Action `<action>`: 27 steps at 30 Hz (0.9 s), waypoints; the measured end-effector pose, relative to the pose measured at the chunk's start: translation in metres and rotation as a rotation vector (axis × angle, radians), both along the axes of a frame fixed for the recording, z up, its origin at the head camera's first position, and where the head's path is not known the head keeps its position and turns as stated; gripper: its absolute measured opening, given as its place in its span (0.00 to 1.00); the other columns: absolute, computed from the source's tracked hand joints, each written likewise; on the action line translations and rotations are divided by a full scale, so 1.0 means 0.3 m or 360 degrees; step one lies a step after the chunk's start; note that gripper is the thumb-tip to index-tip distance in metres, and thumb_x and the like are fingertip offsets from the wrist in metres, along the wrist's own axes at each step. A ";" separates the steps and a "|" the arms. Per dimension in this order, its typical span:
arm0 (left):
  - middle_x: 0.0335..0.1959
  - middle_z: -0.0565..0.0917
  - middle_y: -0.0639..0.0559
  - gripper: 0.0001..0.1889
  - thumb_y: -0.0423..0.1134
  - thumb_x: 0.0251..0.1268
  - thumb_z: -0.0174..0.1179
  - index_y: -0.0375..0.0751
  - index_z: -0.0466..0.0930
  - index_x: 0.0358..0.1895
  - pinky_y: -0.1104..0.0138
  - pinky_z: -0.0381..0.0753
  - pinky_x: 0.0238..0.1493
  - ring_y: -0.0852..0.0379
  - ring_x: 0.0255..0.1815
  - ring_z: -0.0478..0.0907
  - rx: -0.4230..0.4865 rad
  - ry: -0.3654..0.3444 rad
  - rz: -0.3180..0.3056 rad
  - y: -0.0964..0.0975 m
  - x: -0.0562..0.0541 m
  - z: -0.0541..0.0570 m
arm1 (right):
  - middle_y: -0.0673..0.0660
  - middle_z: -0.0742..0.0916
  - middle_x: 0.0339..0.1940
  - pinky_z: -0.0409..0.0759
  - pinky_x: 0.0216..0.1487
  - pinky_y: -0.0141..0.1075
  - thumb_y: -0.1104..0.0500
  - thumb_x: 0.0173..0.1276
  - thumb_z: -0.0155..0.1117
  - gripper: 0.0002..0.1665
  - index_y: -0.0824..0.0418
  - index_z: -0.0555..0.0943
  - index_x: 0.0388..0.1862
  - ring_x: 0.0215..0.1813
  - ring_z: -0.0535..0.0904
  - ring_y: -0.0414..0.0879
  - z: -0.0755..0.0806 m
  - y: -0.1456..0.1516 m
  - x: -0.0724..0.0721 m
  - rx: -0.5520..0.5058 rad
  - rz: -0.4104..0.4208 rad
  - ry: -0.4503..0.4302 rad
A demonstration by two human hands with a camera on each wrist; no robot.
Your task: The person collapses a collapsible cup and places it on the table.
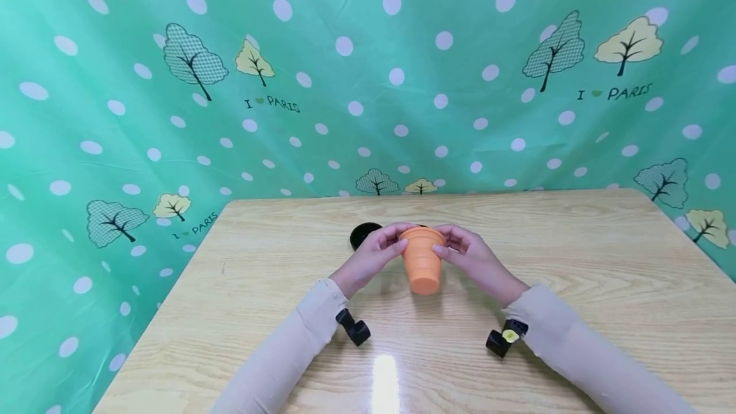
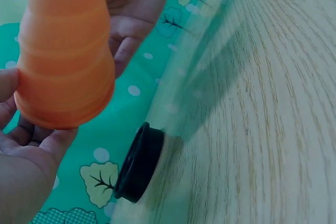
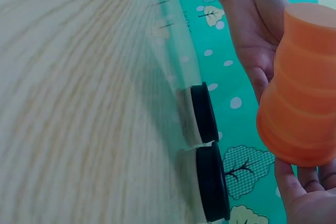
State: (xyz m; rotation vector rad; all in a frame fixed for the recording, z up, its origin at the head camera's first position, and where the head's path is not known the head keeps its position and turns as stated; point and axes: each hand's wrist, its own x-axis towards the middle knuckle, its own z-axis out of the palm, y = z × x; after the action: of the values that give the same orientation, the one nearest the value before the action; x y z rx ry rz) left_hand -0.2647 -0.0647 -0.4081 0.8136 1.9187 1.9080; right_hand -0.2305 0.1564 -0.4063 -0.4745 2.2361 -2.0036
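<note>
Head view: The cup was the landmark. It was orange, with stepped rings and a wide rim, and was held above the table with its narrow base toward the person. The left hand gripped the rim on the cup's left side, thumb on the near face. The right hand gripped the rim on the cup's right side, thumb likewise on the near face. Both hands were grasping the cup. A black disc lay on the table beyond and left of the cup, next to the left hand. A polka-dot curtain hung beyond the cup. Light sleeves covered both forearms on the cup's near side, and a black mount was fitted at each wrist.

Left wrist view: Fingers of one hand supported the cup at its wide rim; the other hand was set against the cup's opposite side. One disc rested on the table, apart from the cup.

Right wrist view: The cup was again between both hands, with fingertips at its rim. A second disc sat just beside the first, both apart from the cup.
</note>
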 end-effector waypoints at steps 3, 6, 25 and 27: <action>0.53 0.75 0.46 0.19 0.34 0.71 0.51 0.34 0.70 0.62 0.68 0.75 0.50 0.58 0.48 0.71 -0.0018 0.0019 0.0032 0.002 0.005 0.005 | 0.53 0.80 0.46 0.77 0.49 0.32 0.60 0.66 0.62 0.23 0.69 0.72 0.57 0.48 0.76 0.42 0.004 -0.004 -0.001 0.0015 -0.0014 0.0042; 0.51 0.75 0.46 0.19 0.34 0.69 0.54 0.34 0.70 0.62 0.69 0.76 0.50 0.58 0.47 0.71 -0.0034 0.0063 0.0068 0.006 0.011 0.014 | 0.54 0.80 0.45 0.78 0.48 0.33 0.60 0.67 0.62 0.21 0.67 0.73 0.56 0.47 0.76 0.43 0.008 -0.008 -0.003 0.0024 -0.0006 0.0085; 0.54 0.75 0.41 0.17 0.33 0.69 0.53 0.31 0.70 0.58 0.68 0.77 0.50 0.57 0.50 0.71 -0.0111 0.0244 0.0266 0.037 0.042 0.034 | 0.62 0.80 0.50 0.80 0.47 0.30 0.62 0.65 0.64 0.21 0.69 0.77 0.55 0.49 0.76 0.40 0.024 -0.036 0.010 0.0026 -0.0187 0.0335; 0.53 0.75 0.40 0.17 0.33 0.69 0.54 0.31 0.70 0.58 0.68 0.77 0.49 0.57 0.49 0.71 -0.0127 0.0281 0.0269 0.037 0.042 0.034 | 0.62 0.81 0.48 0.80 0.46 0.29 0.63 0.64 0.64 0.20 0.69 0.78 0.54 0.47 0.76 0.40 0.022 -0.038 0.013 0.0040 -0.0215 0.0374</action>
State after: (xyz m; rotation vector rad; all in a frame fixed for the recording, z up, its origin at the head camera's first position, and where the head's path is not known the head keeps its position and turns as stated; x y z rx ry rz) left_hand -0.2522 -0.0537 -0.3980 0.8449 2.2184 1.8947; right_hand -0.2266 0.1449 -0.3998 -0.6003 2.4894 -2.0778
